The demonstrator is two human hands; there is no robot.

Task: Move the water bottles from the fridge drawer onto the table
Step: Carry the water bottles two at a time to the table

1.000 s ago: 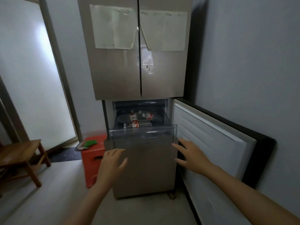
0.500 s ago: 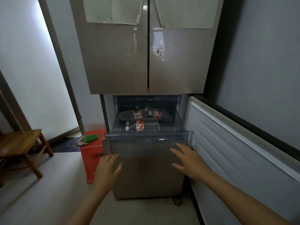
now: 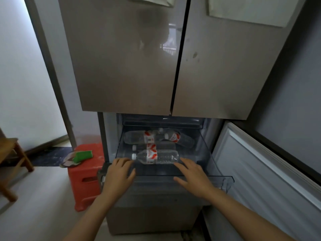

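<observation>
A clear plastic drawer (image 3: 224,182) stands pulled out of the fridge below its two closed upper doors. Several clear water bottles with red and white labels lie on their sides inside. The nearest bottle (image 3: 156,156) lies across the front, cap to the left. Another bottle (image 3: 139,137) lies at the back left, and a third bottle (image 3: 180,138) at the back right. My left hand (image 3: 119,174) hovers with fingers spread over the drawer's front left, close to the nearest bottle's cap. My right hand (image 3: 192,176) is spread over the front right, near that bottle's base. Neither hand holds anything.
The lower fridge door (image 3: 264,180) hangs open on the right. A red plastic stool (image 3: 85,176) with a green sponge (image 3: 82,154) on it stands left of the fridge. A wooden chair (image 3: 12,160) is at the far left. No table is in view.
I have stepped closer to the fridge, and both hands have moved up and forward from below the drawer's front to over its front edge, near the nearest bottle.
</observation>
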